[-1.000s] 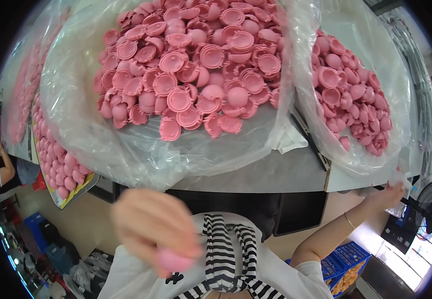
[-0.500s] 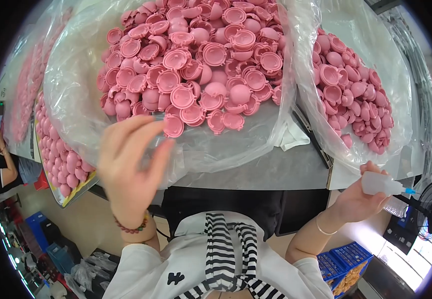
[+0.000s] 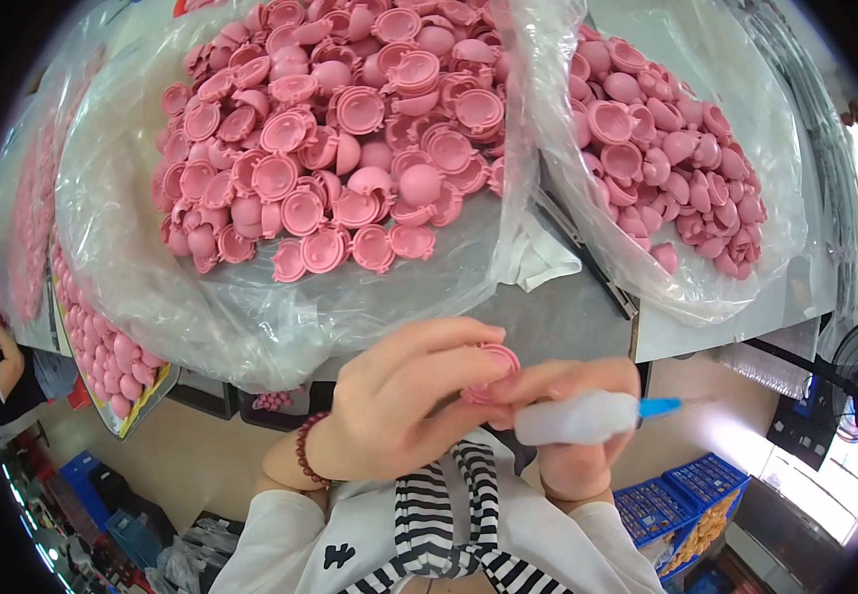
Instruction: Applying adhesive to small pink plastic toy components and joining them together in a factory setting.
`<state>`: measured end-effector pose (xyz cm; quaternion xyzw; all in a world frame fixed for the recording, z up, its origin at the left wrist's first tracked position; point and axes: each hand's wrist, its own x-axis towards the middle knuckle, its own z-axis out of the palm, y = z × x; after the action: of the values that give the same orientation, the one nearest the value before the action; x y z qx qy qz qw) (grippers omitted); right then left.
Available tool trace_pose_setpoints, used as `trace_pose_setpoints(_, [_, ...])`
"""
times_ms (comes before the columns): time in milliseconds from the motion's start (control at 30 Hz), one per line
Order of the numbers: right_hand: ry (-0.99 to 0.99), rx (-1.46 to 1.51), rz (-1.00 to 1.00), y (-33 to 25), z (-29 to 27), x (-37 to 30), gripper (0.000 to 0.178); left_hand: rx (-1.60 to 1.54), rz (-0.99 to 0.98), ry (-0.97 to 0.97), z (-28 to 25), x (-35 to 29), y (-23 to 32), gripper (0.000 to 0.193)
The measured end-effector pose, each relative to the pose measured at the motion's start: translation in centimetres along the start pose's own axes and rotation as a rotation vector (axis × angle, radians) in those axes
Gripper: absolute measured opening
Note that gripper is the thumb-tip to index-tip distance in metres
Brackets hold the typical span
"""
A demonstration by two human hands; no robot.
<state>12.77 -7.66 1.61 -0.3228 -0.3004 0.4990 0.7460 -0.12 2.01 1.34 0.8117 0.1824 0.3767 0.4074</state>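
Note:
Close in front of my chest my two hands meet over a round pink plastic shell half [image 3: 495, 372]. My left hand [image 3: 399, 396] is closed, pinching the shell from the left. The fingertips of my right hand [image 3: 572, 386] touch its right side. That same right hand grips a translucent white squeeze bottle [image 3: 577, 418], tipped sideways, with a blue needle nozzle pointing right and away from the shell. Beyond my hands, a clear plastic bag [image 3: 251, 317] lies spread on the grey table, heaped with pink shell halves [image 3: 360, 109].
A second plastic bag [image 3: 691, 307] of pink shells lies to the right. Between the bags are a white cloth [image 3: 540, 259] and a dark metal strip [image 3: 587, 252]. At left a yellow-edged tray [image 3: 137, 411] holds closed pink balls. A fan [image 3: 853, 386] and blue crates [image 3: 671, 505] stand right.
My left hand has come back from the heap's near edge with a pink shell half. My right hand has brought the bottle inward from the far right to meet it.

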Motion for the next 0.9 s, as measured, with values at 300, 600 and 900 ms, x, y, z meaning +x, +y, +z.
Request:
trace_pose_setpoints(300, [0.288, -0.263, -0.107, -0.3, -1.4, -1.0, 0.041, -1.142, -0.393, -0.099, 1.3, -1.8, -1.0, 0.045])
trace_pose_setpoints(600, [-0.141, -0.772, -0.708, -2.3, -2.6, 1.0, 0.052, -1.152, -0.529, 0.002, 1.4, -1.7, 0.1, 0.047])
trace_pose_setpoints(900, [-0.112, -0.969, -0.701, -2.1, -1.3, 0.7, 0.059, -1.151, -0.525, 0.007, 1.4, -1.6, -0.2, 0.042])
